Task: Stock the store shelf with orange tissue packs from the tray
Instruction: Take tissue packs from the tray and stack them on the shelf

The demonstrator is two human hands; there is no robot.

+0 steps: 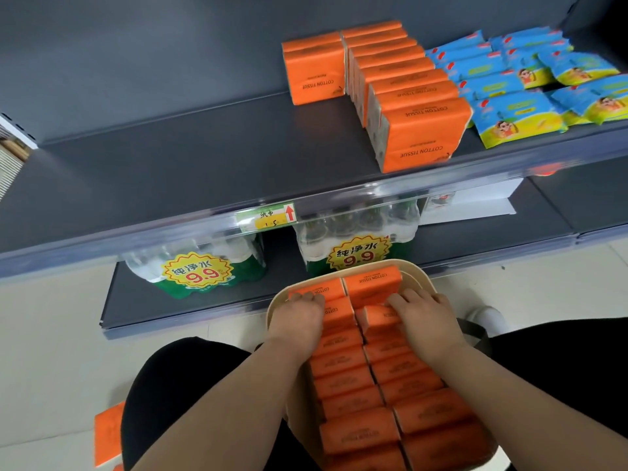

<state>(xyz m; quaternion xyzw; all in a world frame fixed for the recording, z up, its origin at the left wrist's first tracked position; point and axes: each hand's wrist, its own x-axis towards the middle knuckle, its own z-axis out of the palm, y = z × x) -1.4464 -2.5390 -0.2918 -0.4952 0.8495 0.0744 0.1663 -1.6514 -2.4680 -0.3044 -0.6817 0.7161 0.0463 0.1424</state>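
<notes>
tray (421,277) on lap, orange packs in two columns; right grip (424,314) curls round a tilted pack (377,316); left grip (297,317) lies over the far-left pack (317,288), hold unclear; lift straight up, clear the rim, then stand them beside the shelved row (407,96) on the shelf (204,158)

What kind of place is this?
Likely a retail store aisle: a grey shelf with a price tag on its edge, shrink-wrapped water bottle packs with 9.9 stickers below, and rows of orange tissue packs.
</notes>
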